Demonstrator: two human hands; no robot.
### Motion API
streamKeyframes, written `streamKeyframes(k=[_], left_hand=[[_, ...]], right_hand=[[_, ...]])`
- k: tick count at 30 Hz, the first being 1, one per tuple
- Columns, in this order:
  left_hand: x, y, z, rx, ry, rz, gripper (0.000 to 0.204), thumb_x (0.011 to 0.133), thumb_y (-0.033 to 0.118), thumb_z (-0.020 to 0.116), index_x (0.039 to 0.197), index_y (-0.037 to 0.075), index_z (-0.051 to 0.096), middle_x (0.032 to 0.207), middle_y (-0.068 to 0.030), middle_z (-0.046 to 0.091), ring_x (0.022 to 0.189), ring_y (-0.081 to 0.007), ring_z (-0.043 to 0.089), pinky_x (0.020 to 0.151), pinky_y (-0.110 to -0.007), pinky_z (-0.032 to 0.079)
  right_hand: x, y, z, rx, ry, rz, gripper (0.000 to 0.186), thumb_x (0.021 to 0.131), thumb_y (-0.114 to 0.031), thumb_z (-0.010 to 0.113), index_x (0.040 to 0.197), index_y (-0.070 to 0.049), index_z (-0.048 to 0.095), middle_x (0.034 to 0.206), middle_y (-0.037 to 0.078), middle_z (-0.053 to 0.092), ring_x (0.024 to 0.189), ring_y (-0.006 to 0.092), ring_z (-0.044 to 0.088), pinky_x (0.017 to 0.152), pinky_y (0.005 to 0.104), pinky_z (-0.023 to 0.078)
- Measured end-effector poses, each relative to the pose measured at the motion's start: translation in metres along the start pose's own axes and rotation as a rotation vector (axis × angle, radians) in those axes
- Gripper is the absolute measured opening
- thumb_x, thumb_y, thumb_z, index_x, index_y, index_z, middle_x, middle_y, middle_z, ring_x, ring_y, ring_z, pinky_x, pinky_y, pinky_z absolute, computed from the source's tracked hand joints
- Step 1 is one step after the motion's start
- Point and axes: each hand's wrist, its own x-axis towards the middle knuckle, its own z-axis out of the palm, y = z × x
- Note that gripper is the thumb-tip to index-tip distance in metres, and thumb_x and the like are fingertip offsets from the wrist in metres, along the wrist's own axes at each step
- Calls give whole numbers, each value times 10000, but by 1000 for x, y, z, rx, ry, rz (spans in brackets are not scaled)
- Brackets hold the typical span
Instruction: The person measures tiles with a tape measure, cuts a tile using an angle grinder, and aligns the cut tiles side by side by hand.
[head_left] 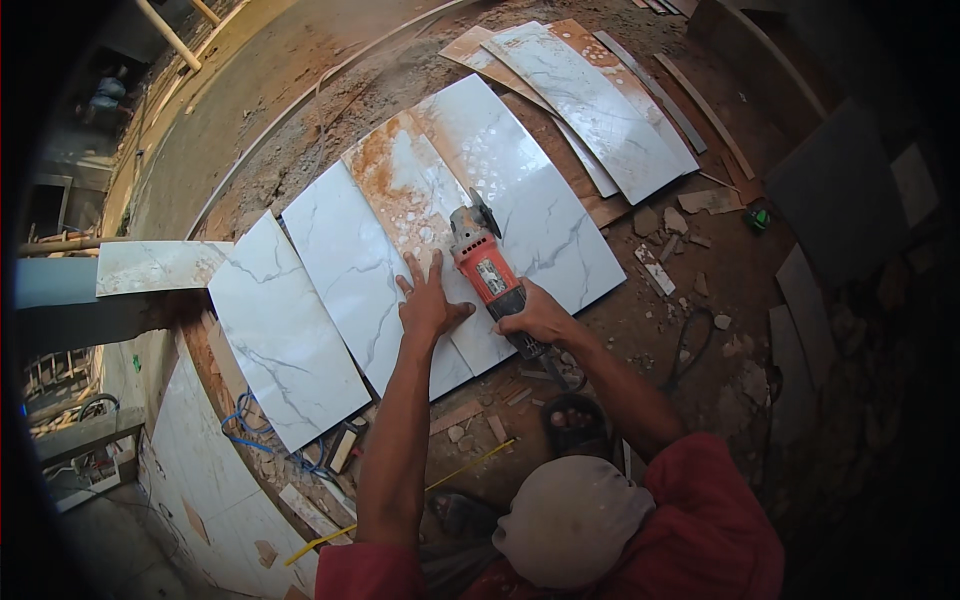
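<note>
My right hand (533, 316) grips the dark rear body of a red angle grinder (487, 272). The grinder's disc end rests on or just over white marble-veined tiles (545, 240), along a line between two sections. My left hand (430, 297) presses with spread fingers on the tile surface just left of the grinder, touching a dusty, brown-stained tile (390, 170). A separate veined tile (280, 330) lies at the left, and a narrower piece (150, 268) sits beyond it.
Stacked tiles (570, 100) lie at the upper right, near a green tape measure (756, 218) and broken scraps (678, 225). Grey slabs (830, 200) stand at the right. Blue cord (248, 425), a yellow strip (470, 463) and my sandalled foot (575, 420) are below the tiles.
</note>
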Motion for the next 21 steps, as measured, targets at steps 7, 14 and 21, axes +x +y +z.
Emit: streamKeyframes(k=[7, 14, 21], left_hand=[[0, -1, 0, -3, 3, 1, 1220, 579, 428, 890, 1550, 243, 176, 1614, -207, 29, 1400, -563, 186, 1012, -598, 428], [0, 0, -1, -13, -4, -6, 1214, 580, 408, 894, 1549, 243, 182, 1615, -207, 28, 1405, -560, 174, 1023, -593, 420], [0, 1, 0, -39, -7, -4, 1219, 569, 403, 898, 1547, 241, 189, 1615, -203, 34, 1407, -559, 168, 1027, -594, 416]], right_hand=[[-7, 5, 0, -7, 5, -1, 832, 576, -273, 817, 1244, 87, 475, 1055, 191, 629, 940, 279, 621, 848, 342, 493], [-18, 11, 2, 11, 18, -12, 804, 595, -232, 820, 1254, 62, 465, 1056, 147, 612, 926, 229, 598, 848, 329, 490], [-25, 24, 1, -28, 27, -13, 827, 589, -256, 812, 1265, 69, 462, 1093, 168, 608, 978, 258, 593, 888, 339, 476]])
